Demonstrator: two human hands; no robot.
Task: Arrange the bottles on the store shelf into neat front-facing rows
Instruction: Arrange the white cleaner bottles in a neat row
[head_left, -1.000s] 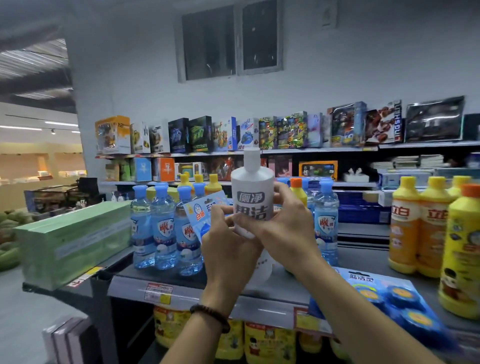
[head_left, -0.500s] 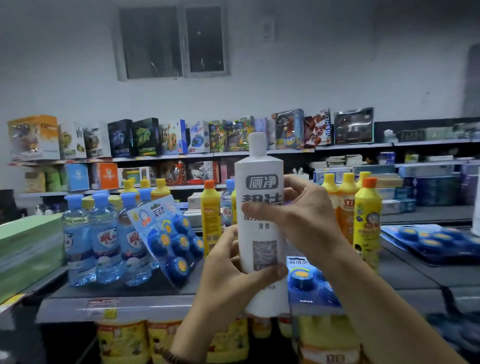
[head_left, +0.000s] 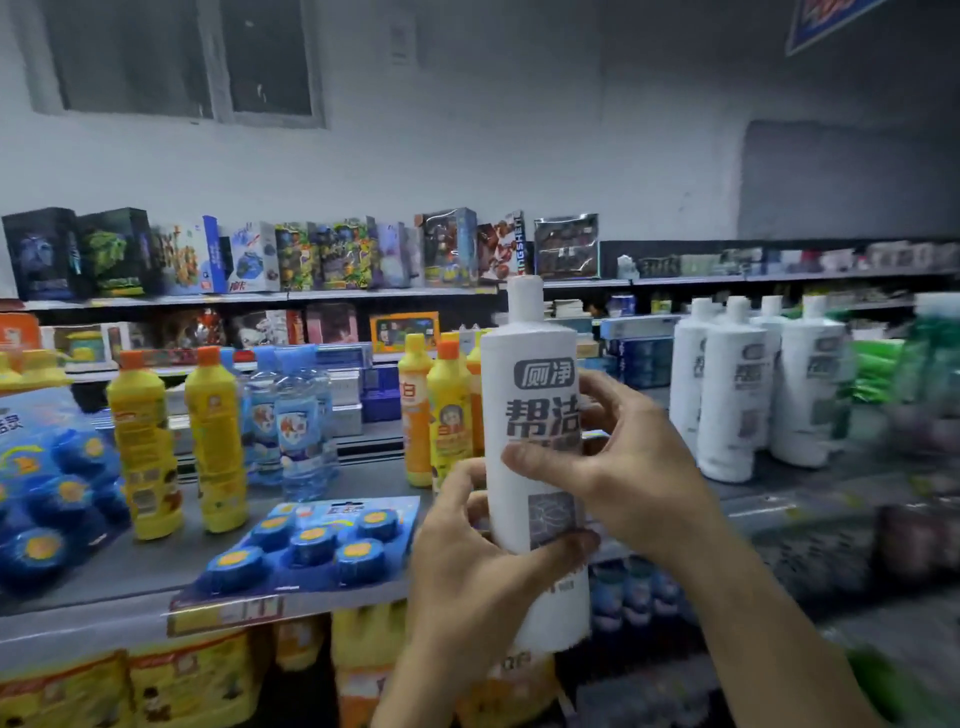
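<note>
I hold a tall white bottle with grey lettering upright in front of the grey shelf, its label facing me. My left hand wraps its lower part from the left. My right hand grips its middle from the right. Several matching white bottles stand grouped on the shelf to the right. Yellow bottles and clear blue-capped bottles stand at left and behind the held bottle.
A blue blister pack of round blocks lies flat at the shelf's front edge, another blue pack at far left. Green packs sit at right. Boxed toys fill a rear shelf. Yellow packs stock the shelf below.
The view has swung right along the shelf, bringing the white bottle group into sight. The held bottle stays in both hands, raised slightly and nearer the camera.
</note>
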